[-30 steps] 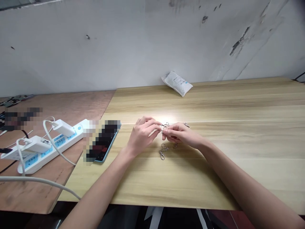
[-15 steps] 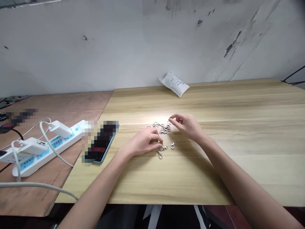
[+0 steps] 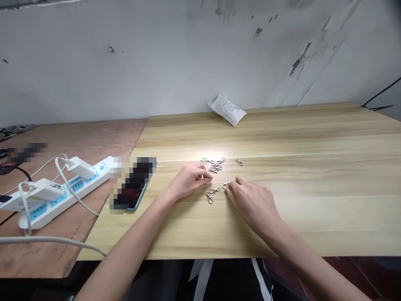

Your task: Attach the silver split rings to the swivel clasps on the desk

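Note:
Small silver swivel clasps lie on the light wooden table. A loose pile of clasps sits just beyond my left hand, whose thumb and fingers are pinched together above the tabletop; whatever they hold, if anything, is hidden. My right hand is closed, palm down, with its fingertips on a clasp. Two more clasps lie between the hands and nearer me, one turned sideways and one pointing toward me. Another single clasp rests apart, right of the pile.
A white plastic packet lies at the back by the wall. Left of my left arm is a phone, partly blurred. A white power strip with chargers and cables occupies the lower brown surface at left.
My right hand has come from the pile's right side toward me, onto a clasp. The single clasp at the right is now uncovered. My left hand has drawn back slightly from the near clasps.

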`<state>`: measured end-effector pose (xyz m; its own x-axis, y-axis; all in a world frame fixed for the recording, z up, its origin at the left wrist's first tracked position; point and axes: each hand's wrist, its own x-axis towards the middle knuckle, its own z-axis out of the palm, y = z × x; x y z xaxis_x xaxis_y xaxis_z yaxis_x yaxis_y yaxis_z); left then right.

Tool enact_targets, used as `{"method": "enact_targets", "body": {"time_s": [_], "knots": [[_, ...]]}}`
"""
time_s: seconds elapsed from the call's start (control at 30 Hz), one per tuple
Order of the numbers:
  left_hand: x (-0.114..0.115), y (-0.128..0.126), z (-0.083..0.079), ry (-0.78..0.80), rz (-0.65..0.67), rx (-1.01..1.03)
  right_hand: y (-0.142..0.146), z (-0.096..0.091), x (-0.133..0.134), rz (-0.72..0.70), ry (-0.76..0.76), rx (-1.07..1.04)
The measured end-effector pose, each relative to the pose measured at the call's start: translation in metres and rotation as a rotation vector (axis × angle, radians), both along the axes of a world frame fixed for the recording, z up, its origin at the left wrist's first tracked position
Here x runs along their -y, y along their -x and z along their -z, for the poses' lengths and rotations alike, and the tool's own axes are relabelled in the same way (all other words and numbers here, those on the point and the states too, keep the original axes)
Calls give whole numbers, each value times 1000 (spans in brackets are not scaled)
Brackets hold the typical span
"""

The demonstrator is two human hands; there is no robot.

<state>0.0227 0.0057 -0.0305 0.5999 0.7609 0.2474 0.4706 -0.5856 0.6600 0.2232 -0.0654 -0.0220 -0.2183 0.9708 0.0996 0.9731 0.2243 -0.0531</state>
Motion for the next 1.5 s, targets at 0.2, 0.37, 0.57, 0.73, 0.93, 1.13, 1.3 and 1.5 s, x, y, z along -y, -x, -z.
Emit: {"method": "enact_targets", "body": {"time_s": [0.2, 0.37, 0.57, 0.73, 0.93, 1.13, 1.3, 1.5], "knots": [[-2, 3, -4, 91, -73, 186, 2, -4, -10, 9, 2, 39], [-2, 8, -8, 59, -173, 137, 14, 8, -15, -28, -94, 38], [-6, 10, -9, 106, -258, 289, 8, 2, -33, -122, 15, -25], [-9, 11, -6, 284, -337, 409, 2, -5, -66, -166, 171, -435], [-8, 11, -6, 274, -364, 370, -3, 13, -90, -300, 271, -940], [-11, 16, -12, 178, -431, 312, -1, 17, -81, -359, 63, -642], [-18, 22, -7, 62, -509, 403, 18, 16, -70, -498, -72, -169], [-20, 22, -3, 208, -573, 587, 29, 19, -66, -498, -119, 1]]}}
